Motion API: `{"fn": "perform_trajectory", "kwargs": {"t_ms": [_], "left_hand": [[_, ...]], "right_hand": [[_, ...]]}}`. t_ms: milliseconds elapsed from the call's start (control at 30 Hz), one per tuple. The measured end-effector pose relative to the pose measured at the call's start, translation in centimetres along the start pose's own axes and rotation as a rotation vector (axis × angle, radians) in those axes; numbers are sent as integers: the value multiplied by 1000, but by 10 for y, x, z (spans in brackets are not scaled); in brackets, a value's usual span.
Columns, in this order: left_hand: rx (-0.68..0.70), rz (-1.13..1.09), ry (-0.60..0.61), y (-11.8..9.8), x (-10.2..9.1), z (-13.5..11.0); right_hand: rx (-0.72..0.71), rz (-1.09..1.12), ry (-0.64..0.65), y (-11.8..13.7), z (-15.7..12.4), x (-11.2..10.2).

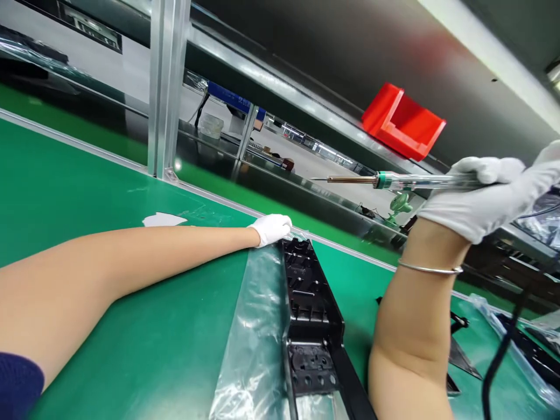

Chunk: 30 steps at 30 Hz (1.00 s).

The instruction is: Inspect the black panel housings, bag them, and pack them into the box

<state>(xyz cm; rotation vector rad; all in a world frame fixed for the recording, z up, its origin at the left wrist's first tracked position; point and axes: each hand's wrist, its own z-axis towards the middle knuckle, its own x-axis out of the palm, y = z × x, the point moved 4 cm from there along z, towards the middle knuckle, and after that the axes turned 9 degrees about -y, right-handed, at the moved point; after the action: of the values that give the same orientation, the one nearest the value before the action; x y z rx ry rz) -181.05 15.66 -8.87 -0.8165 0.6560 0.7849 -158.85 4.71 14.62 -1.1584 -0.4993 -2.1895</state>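
Observation:
My right hand (pixel 485 189), in a white glove, is raised on the right and closed around the clear handle of a soldering iron (pixel 394 181). Its thin metal tip points left, above the bench and away from any part. A long black plastic housing (pixel 308 286) with ribs and holes lies on a clear plastic bag (pixel 251 326). At its far end is my left hand (pixel 273 229), also gloved, with fingers curled on the bag beside the housing. The fingertips are partly hidden.
The green bench (pixel 166 350) has a metal-edged rear rim. A white scrap (pixel 164 220) lies at left. A red bin (pixel 402 122) sits on the shelf above. A black cord (pixel 499 356) hangs at right, near bagged black parts (pixel 534 356). An aluminium post (pixel 168 87) stands behind.

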Motion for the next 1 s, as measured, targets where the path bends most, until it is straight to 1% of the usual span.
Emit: {"fn": "perform_trajectory", "kwargs": {"t_ms": [33, 67, 100, 133, 167, 200, 267, 300, 333, 400, 533, 600, 633, 700, 800, 867, 900, 933, 967, 1000], "left_hand": [[-16, -21, -55, -8, -6, -3], [-19, -79, -107, -19, -12, -7], [-6, -167, -139, -34, -18, -12], [16, -328, -168, -51, -24, -18], [51, -544, -169, -70, -30, -24], [84, -749, -111, -89, -36, -30], [76, -1121, -53, -120, -50, -41], [72, -1247, -58, -130, -59, -44], [63, -1326, -77, -137, -69, -47], [40, -1375, -148, -142, -90, -48], [-25, -1378, -335, -132, -130, -45], [-33, -1389, -432, -127, -148, -43], [-32, -1385, -473, -126, -157, -42], [-37, -1376, -540, -123, -172, -41], [-63, -1459, -608, -119, -183, -39], [-31, -1577, -592, -117, -183, -36], [-5, -1623, -546, -116, -182, -35], [20, -1652, -484, -116, -180, -35], [39, -1661, -418, -117, -178, -34], [53, -1657, -359, -117, -176, -35]], "right_hand": [[-85, -20, 26, 0, 0, 2], [-127, -39, 20, -1, -1, 3], [-135, -52, 7, -3, -4, 5], [-126, -55, -7, -4, -9, 8], [-121, -57, -18, -5, -17, 11], [-123, -65, -14, -4, -26, 14], [-138, -91, 59, -3, -46, 22], [-152, -100, 116, -2, -56, 25], [-162, -109, 173, -2, -66, 28], [-168, -146, 242, -4, -82, 29], [-188, -312, 253, -19, -100, 25], [-179, -397, 267, -30, -105, 22], [-149, -435, 266, -36, -107, 20], [-34, -494, 254, -49, -111, 15], [239, -498, 236, -71, -118, 9], [445, -440, 215, -85, -123, 4], [524, -409, 213, -91, -126, 1], [576, -389, 230, -96, -127, -1], [593, -387, 274, -101, -128, -4], [580, -408, 338, -104, -128, -6]]}}
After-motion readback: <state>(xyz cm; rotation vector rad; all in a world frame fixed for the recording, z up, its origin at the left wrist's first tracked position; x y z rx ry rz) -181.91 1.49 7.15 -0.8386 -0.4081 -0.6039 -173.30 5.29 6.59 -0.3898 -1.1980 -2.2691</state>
